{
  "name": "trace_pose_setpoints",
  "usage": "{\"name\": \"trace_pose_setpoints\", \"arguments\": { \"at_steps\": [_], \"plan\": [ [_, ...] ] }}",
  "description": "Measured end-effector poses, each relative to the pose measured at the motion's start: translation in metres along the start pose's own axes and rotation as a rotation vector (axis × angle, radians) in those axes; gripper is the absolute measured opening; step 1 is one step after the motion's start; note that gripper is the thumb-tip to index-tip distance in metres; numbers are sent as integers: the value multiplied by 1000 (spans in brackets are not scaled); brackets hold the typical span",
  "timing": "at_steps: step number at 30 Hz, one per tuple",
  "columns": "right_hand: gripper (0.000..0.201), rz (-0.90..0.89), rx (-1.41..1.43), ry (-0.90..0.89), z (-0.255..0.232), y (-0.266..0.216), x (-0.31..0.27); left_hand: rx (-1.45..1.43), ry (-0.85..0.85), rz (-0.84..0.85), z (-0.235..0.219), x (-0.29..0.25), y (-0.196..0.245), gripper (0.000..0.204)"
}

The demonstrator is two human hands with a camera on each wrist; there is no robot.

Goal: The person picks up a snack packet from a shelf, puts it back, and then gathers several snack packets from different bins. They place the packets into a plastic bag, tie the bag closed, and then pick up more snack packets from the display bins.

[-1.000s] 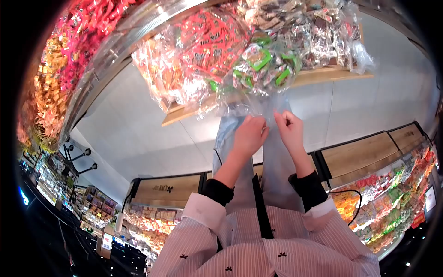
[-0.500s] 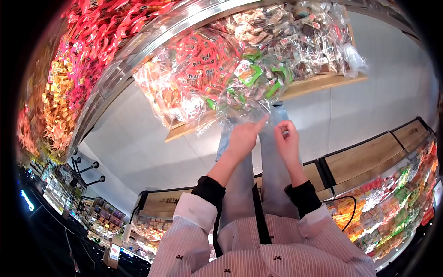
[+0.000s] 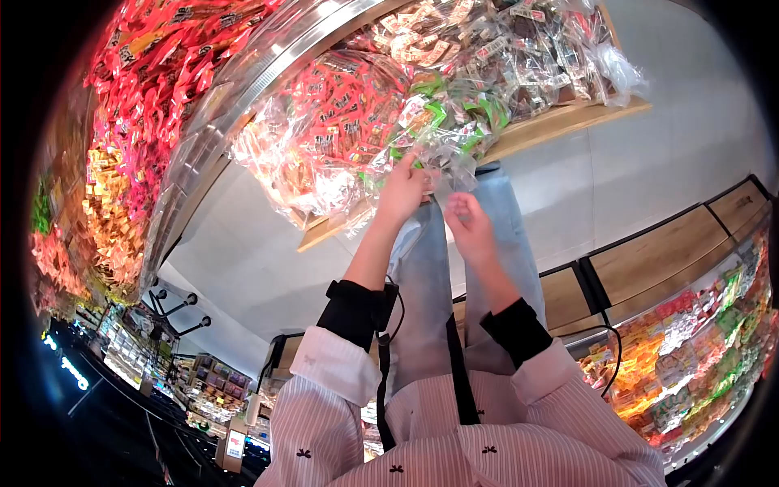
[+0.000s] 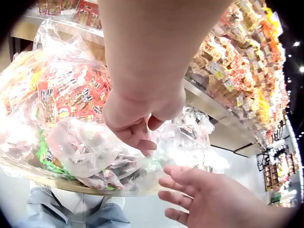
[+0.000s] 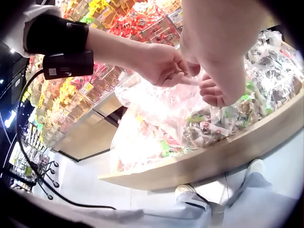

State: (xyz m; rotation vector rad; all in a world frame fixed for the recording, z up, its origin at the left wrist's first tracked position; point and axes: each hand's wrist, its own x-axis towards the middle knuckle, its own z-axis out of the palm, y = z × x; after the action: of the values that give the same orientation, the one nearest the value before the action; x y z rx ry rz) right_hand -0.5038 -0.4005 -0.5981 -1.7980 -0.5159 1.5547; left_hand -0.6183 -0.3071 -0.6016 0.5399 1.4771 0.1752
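My left hand [image 3: 403, 191] is over the near edge of a clear plastic bag of green-and-white wrapped pieces [image 3: 423, 116], its index finger extended along the plastic. In the left wrist view, the fingers of my left hand [image 4: 140, 118] bend down over the crumpled clear plastic [image 4: 80, 147]. Loosely bent and spread, the fingers of my right hand [image 3: 472, 231] stand just beside the bag's near end with nothing visible between them. The right wrist view has my left hand [image 5: 161, 65] close to my right hand [image 5: 221, 83], above the bags.
Bags of red packets [image 3: 345, 105] and brown-and-white pieces [image 3: 527, 65] fill a shelf with a wooden edge [image 3: 568, 126]. A curved transparent rim [image 3: 276, 61] borders loose candy at left. Wheeled metal legs [image 3: 191, 299] stand at left, stocked shelves at lower right [image 3: 690, 357].
My left hand has moved forward and left onto the bag, its index finger extended. My right hand has shifted left. The head view has turned slightly.
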Motion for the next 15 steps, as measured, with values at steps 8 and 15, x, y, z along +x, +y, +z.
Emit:
{"name": "trace_pose_setpoints", "arguments": {
  "at_steps": [8, 15],
  "plan": [
    [21, -55, -601, -104, 26, -5, 41, -29, -81, 91, -10, 6, -4, 21],
    [16, -147, -763, -113, 22, -3, 42, 576, -119, 219, -16, 8, -6, 28]
  ]
}}
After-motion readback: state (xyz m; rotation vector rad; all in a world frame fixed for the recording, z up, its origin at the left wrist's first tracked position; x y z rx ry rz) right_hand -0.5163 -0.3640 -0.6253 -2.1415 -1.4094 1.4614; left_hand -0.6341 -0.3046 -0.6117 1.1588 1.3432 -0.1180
